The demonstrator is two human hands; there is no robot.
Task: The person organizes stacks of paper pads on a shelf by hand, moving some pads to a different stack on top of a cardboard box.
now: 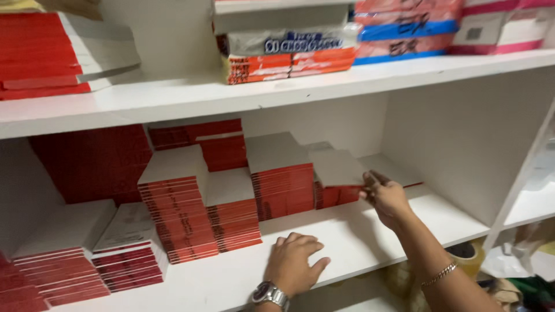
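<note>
On the upper shelf, a grey plastic-wrapped bundle point(289, 41) with a dark blue printed label point(303, 43) is stacked upon orange wrapped packs point(289, 66). To its right, pink packages banded in blue point(404, 29) are shown, and beside them white-and-pink packages point(500, 29) bearing a small square label point(474, 33).

Bare forearms, no sleeves; silver metal wristwatch point(269, 293) on left wrist, thin chain bracelet point(439, 274) on right.
</note>
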